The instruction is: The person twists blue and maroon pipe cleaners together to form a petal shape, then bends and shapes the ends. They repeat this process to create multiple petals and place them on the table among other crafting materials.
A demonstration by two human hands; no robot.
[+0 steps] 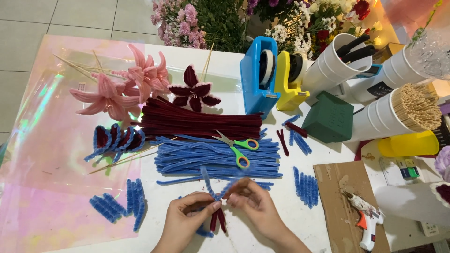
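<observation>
My left hand and my right hand meet near the table's front edge, pinching together a small bundle of blue pipe cleaners with dark red pieces hanging below. Blue ends stick up from between my fingertips. Just beyond my hands lies a pile of blue pipe cleaners with green and orange scissors on top. Behind it is a pile of dark red pipe cleaners.
Pink pipe-cleaner lilies, a dark red one and a blue one lie at left on iridescent film. Blue and yellow tape dispensers, a green foam block, cups of skewers and a glue gun on cardboard stand right.
</observation>
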